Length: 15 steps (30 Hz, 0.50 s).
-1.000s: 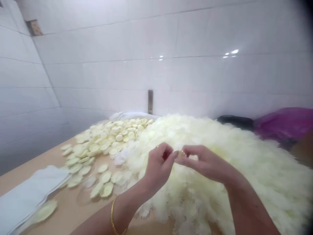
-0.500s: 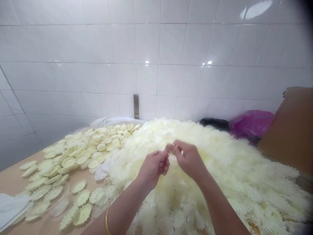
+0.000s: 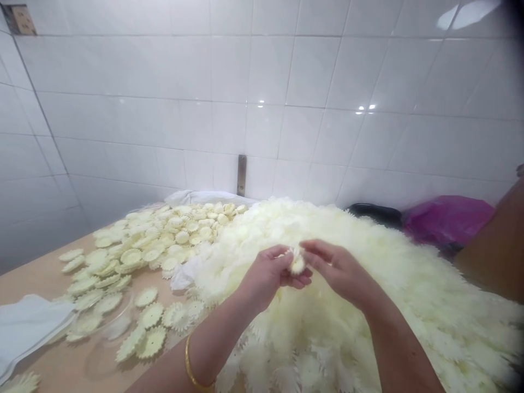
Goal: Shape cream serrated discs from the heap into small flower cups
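Over a large heap of pale yellow petal layers [image 3: 262,229], my left hand [image 3: 272,273] pinches a small cream flower piece [image 3: 298,263], which looks curled with a fringed edge. My right hand [image 3: 333,265] meets it from the other side, thumb and fingertips closed at the piece's edge. Flat, toothed-edged pale yellow discs [image 3: 151,315] lie to the left of my left forearm, some with a small centre hole. The fingertips partly hide the held piece.
More discs are piled [image 3: 135,240] at the back left of the tan table [image 3: 24,278]. White sheets [image 3: 33,327] lie at the left edge. A black bundle [image 3: 374,214], a magenta plastic bag [image 3: 446,217] and a brown box [image 3: 495,251] stand at the right, before the tiled wall [image 3: 270,65].
The view has turned slightly left. My hands have parted a little, and a curled flower piece now shows between them, where earlier only pinched fingertips showed.
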Each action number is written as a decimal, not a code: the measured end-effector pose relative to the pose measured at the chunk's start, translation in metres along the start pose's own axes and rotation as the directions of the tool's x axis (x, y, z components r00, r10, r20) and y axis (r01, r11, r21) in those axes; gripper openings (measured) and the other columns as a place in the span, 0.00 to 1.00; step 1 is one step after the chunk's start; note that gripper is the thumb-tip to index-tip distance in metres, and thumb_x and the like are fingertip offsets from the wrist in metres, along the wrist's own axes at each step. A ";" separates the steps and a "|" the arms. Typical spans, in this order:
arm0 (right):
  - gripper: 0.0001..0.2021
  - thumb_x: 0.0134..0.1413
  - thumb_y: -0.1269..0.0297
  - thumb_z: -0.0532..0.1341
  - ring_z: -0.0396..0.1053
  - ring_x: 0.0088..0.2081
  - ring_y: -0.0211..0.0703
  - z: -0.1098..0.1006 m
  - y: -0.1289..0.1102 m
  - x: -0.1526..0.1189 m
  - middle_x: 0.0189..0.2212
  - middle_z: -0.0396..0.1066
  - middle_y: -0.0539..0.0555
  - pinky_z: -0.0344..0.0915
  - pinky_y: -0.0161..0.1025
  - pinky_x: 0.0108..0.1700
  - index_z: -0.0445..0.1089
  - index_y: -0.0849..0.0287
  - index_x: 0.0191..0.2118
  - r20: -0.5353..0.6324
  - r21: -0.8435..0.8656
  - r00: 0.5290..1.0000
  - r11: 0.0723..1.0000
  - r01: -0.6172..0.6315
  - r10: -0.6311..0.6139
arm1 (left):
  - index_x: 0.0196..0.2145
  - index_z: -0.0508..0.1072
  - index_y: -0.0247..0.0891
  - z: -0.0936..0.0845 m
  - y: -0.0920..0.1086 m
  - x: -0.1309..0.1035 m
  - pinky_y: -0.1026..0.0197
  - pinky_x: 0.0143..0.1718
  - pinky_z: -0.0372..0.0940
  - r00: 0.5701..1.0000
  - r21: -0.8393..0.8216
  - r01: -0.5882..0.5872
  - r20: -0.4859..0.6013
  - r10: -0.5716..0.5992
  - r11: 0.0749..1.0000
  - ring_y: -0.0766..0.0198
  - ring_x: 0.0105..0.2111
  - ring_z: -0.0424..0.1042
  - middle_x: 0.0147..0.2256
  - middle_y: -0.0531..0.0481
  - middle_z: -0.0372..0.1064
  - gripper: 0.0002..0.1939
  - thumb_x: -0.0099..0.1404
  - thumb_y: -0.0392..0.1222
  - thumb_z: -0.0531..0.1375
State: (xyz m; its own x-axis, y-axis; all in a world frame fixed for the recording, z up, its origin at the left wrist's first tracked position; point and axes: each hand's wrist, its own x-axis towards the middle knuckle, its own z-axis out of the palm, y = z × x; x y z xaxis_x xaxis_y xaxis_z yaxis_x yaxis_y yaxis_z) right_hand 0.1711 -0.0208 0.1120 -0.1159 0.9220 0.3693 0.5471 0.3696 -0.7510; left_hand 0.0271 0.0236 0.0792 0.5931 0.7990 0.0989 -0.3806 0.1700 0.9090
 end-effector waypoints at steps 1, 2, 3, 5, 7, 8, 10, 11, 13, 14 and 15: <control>0.13 0.55 0.58 0.53 0.66 0.31 0.41 -0.001 0.001 0.001 0.28 0.68 0.52 0.63 0.39 0.35 0.67 0.61 0.38 0.093 0.075 0.996 0.997 -0.021 0.014 | 0.33 0.70 0.31 0.001 -0.001 -0.001 0.65 0.25 0.64 1.000 0.040 -0.023 0.009 0.023 0.999 0.65 0.23 0.71 0.24 0.45 0.70 0.15 0.55 0.48 0.59; 0.13 0.55 0.58 0.52 0.66 0.29 0.40 -0.002 0.001 0.001 0.26 0.67 0.51 0.62 0.38 0.34 0.68 0.61 0.36 0.169 0.132 0.986 0.991 -0.032 0.009 | 0.33 0.70 0.32 0.001 -0.002 -0.001 0.66 0.23 0.63 0.999 0.087 -0.048 0.003 0.048 0.995 0.65 0.21 0.70 0.23 0.46 0.69 0.17 0.55 0.50 0.58; 0.13 0.55 0.58 0.52 0.65 0.28 0.40 -0.002 0.001 0.002 0.24 0.67 0.51 0.62 0.38 0.34 0.68 0.61 0.35 0.204 0.166 0.979 0.986 -0.032 -0.002 | 0.33 0.70 0.32 0.002 -0.003 -0.002 0.67 0.20 0.62 0.997 0.143 -0.076 -0.012 0.078 0.987 0.66 0.19 0.69 0.22 0.47 0.68 0.18 0.55 0.52 0.58; 0.11 0.54 0.59 0.53 0.65 0.29 0.40 0.000 0.000 0.002 0.25 0.67 0.51 0.62 0.38 0.34 0.67 0.61 0.33 0.151 0.174 0.988 0.984 -0.025 -0.001 | 0.33 0.70 0.34 0.004 -0.007 -0.003 0.68 0.15 0.58 0.987 0.267 -0.127 -0.060 0.148 0.955 0.68 0.15 0.65 0.19 0.50 0.66 0.18 0.56 0.53 0.56; 0.09 0.53 0.61 0.53 0.65 0.30 0.40 0.005 -0.002 0.002 0.25 0.67 0.51 0.61 0.37 0.33 0.66 0.61 0.30 0.046 0.124 0.999 0.992 -0.027 0.022 | 0.32 0.70 0.35 0.006 -0.010 -0.005 0.69 0.15 0.57 0.960 0.391 -0.189 -0.120 0.253 0.901 0.69 0.14 0.63 0.18 0.52 0.64 0.17 0.57 0.53 0.54; 0.09 0.53 0.62 0.53 0.64 0.28 0.39 0.009 -0.004 0.001 0.24 0.66 0.50 0.60 0.37 0.31 0.65 0.60 0.28 -0.006 0.072 1.000 0.997 -0.023 0.024 | 0.31 0.71 0.36 0.006 -0.011 -0.005 0.69 0.16 0.57 0.936 0.453 -0.230 -0.139 0.323 0.862 0.70 0.15 0.63 0.18 0.52 0.64 0.16 0.58 0.51 0.53; 0.09 0.53 0.65 0.52 0.61 0.24 0.38 0.021 -0.008 0.000 0.21 0.64 0.50 0.58 0.37 0.29 0.62 0.60 0.25 -0.134 -0.131 0.991 0.991 0.012 -0.029 | 0.30 0.71 0.37 0.006 -0.012 -0.007 0.68 0.19 0.59 0.878 0.575 -0.310 -0.133 0.460 0.757 0.69 0.19 0.63 0.21 0.51 0.65 0.13 0.60 0.47 0.52; 0.09 0.53 0.68 0.51 0.59 0.23 0.38 0.029 -0.009 0.000 0.19 0.63 0.50 0.57 0.38 0.29 0.61 0.59 0.24 -0.210 -0.272 0.974 0.962 0.029 -0.089 | 0.29 0.72 0.37 0.006 -0.011 -0.007 0.67 0.21 0.59 0.849 0.627 -0.340 -0.117 0.516 0.701 0.69 0.20 0.63 0.22 0.50 0.65 0.12 0.60 0.45 0.52; 0.10 0.52 0.73 0.48 0.58 0.23 0.40 0.044 -0.012 0.000 0.18 0.61 0.51 0.56 0.42 0.32 0.61 0.60 0.23 -0.324 -0.552 0.909 0.832 0.042 -0.261 | 0.28 0.72 0.38 0.005 -0.009 -0.007 0.66 0.24 0.60 0.811 0.681 -0.373 -0.091 0.579 0.630 0.69 0.22 0.62 0.23 0.51 0.66 0.10 0.59 0.41 0.52; 0.11 0.51 0.75 0.47 0.58 0.24 0.42 0.050 -0.012 0.000 0.19 0.60 0.52 0.56 0.44 0.34 0.61 0.60 0.23 -0.348 -0.641 0.877 0.767 0.035 -0.331 | 0.28 0.72 0.38 0.004 -0.008 -0.007 0.66 0.24 0.60 0.802 0.676 -0.381 -0.098 0.589 0.631 0.69 0.22 0.62 0.22 0.51 0.65 0.09 0.59 0.40 0.52; 0.12 0.51 0.75 0.46 0.58 0.25 0.43 0.055 -0.011 0.001 0.19 0.60 0.53 0.56 0.45 0.35 0.62 0.60 0.23 -0.349 -0.685 0.860 0.728 0.038 -0.373 | 0.28 0.71 0.38 0.003 -0.007 -0.006 0.67 0.24 0.59 0.802 0.647 -0.384 -0.121 0.585 0.659 0.69 0.21 0.61 0.22 0.52 0.64 0.09 0.59 0.40 0.53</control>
State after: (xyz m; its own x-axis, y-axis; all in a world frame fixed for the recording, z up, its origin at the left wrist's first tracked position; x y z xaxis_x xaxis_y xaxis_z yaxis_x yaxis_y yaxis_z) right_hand 0.1198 -0.0177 0.0906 -0.0145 0.6147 0.7887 0.9614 0.2252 -0.1579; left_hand 0.0283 0.0154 0.0739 0.1671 0.8097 0.5626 -0.0195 -0.5678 0.8230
